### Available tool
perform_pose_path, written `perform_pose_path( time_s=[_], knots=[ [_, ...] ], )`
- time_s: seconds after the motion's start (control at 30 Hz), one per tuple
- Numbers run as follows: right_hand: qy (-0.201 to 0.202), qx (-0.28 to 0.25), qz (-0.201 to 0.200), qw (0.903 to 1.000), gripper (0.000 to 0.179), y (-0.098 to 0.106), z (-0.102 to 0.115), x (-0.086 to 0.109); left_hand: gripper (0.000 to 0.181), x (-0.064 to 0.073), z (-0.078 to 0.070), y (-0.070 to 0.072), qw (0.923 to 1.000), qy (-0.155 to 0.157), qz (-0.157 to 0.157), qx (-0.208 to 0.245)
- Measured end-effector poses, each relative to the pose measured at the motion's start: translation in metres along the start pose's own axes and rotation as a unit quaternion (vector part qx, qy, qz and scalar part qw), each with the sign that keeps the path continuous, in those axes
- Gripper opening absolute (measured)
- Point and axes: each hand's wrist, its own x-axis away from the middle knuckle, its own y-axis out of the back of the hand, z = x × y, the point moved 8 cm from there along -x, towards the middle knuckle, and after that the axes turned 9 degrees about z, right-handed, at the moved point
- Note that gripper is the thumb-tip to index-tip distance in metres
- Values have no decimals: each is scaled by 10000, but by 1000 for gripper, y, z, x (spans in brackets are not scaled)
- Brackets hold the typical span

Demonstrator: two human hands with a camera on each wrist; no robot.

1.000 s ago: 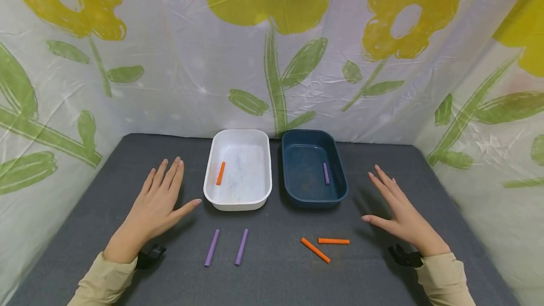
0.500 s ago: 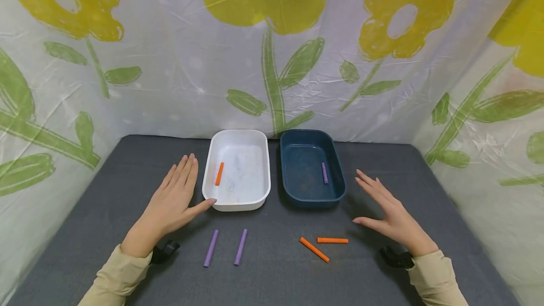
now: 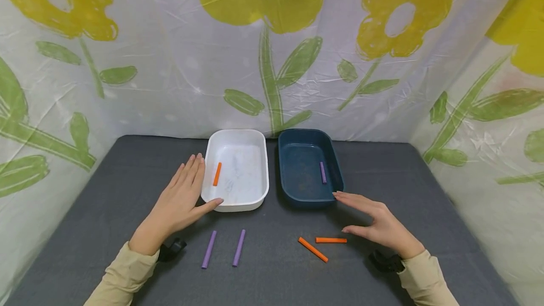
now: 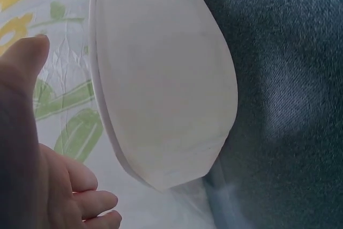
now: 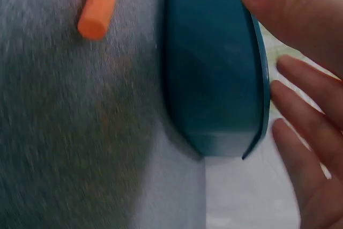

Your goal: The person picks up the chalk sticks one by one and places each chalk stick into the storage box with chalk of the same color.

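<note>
My left hand [image 3: 174, 207] hovers at the left side of a white tray [image 3: 246, 169], its fingers straight and thumb spread over the near-left corner. Whether it touches the rim I cannot tell. An orange stick [image 3: 217, 174] lies in that tray. At the near-right corner of a dark blue tray [image 3: 299, 174], my right hand [image 3: 380, 225] has relaxed, spread fingers and holds nothing; contact with the rim is unclear. A purple stick [image 3: 323, 173] lies inside. The right wrist view shows the blue tray's outer wall [image 5: 214, 68] and an orange stick's end [image 5: 99, 12].
On the dark grey cloth [image 3: 272, 277] lie two purple sticks, a left one [image 3: 208, 250] and a right one [image 3: 239, 248]. Two orange sticks, one slanted [image 3: 313, 250] and one level [image 3: 331, 240], lie before the blue tray. A flowered sheet [image 3: 170, 60] hangs behind.
Both hands have moved inward toward the trays. The left has come up to the white tray, the right to the blue tray's near-right corner. All the sticks have stayed in place.
</note>
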Motion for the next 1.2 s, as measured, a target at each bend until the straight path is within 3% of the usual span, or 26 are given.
perform_pose_path(
  time_s=[0.17,0.47,0.57,0.7,0.83,1.03,1.2],
  knots=[
    [-45,-237,176,9996,81,-5,2,-3,108,0,-4,-3,9999,-10,124,52],
    [566,-458,-257,9970,68,-4,9,-3,107,1,-9,-5,9998,-81,164,-30],
    [437,-686,-83,9966,59,-8,9,-4,108,1,-10,-7,9997,-68,224,28],
    [-75,-1169,498,9919,48,-17,1,-4,108,1,-12,-9,9994,-42,325,106],
    [-409,-1901,1295,9723,47,-27,-12,-2,107,-2,-12,-12,9993,-44,346,110],
    [-569,-3073,2497,9165,62,-43,-26,-9,107,0,-9,-11,9995,-3,315,83],
    [-582,-3330,2905,8952,78,-54,-26,-9,107,1,-8,-9,9997,-30,246,47]
  ],
)
